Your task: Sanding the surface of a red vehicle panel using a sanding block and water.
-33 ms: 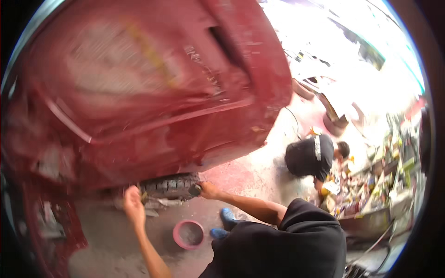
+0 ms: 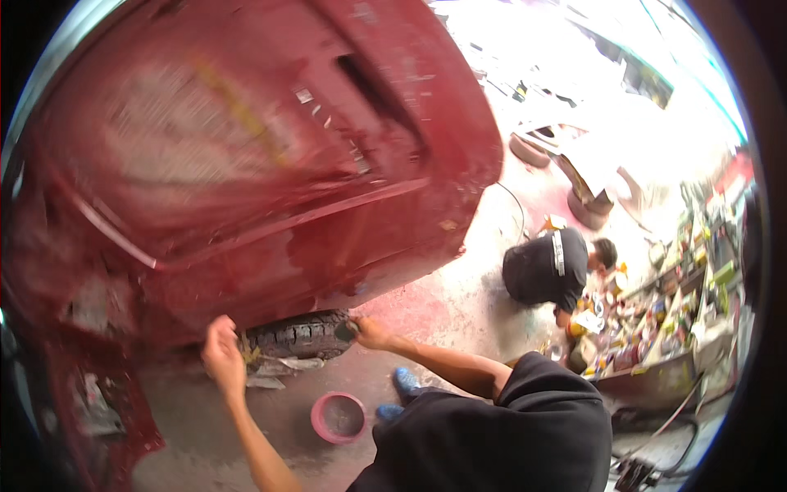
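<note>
My right hand (image 2: 374,334) is closed round a small dark flat pad (image 2: 346,330), held beside the tyre (image 2: 295,332) under the red car body panel (image 2: 328,238). My left hand (image 2: 223,348) is raised near the panel's lower edge, left of the tyre, with its fingers loosely bent and slightly blurred. I make out nothing in it. The panel's paint is dull, with a pale sanded patch (image 2: 176,115) and a yellowish streak. Yellowish, ragged scraps (image 2: 250,353) show between my left hand and the tyre.
A pink basin (image 2: 338,417) of greyish liquid stands on the floor, near blue footwear (image 2: 404,382). To the right, a person in a black shirt (image 2: 545,266) crouches by a long heap of cans and clutter (image 2: 631,336). Loose tyres (image 2: 589,209) lie farther back.
The view has shifted slightly, so the car sits a little farther left. My left hand has moved slightly left and up; my right hand still holds the dark pad beside the tyre.
</note>
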A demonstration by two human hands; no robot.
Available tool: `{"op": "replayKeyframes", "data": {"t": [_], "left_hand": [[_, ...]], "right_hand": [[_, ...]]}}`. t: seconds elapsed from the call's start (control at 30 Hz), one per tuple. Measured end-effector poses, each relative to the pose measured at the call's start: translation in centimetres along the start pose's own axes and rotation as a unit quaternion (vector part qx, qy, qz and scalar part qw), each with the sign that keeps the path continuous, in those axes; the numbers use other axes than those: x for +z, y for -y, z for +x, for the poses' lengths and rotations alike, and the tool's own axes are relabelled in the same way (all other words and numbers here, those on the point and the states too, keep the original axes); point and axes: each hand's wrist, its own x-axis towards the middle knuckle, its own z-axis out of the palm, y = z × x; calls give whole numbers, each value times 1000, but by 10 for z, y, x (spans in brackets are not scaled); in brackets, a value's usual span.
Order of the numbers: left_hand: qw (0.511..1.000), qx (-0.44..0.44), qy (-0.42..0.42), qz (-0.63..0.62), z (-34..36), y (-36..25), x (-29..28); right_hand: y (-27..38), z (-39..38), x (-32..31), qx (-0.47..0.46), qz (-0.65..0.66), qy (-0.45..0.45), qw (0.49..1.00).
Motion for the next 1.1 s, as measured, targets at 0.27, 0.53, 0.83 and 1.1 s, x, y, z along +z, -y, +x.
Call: {"op": "replayKeyframes", "data": {"t": [0.27,0.53,0.83,1.1], "left_hand": [[930,367,-14,20,263,-292,56],[765,548,-188,283,473,-366,122],[768,497,-168,367,497,-387,121],[857,343,-154,352,501,-388,119]], "right_hand": [[59,-31,-187,-64,129,-528,837],[92,28,-342,-28,120,-825,552],[88,52,-325,21,-64,-774,629],[96,73,-226,-6,-14,-717,697]]}}
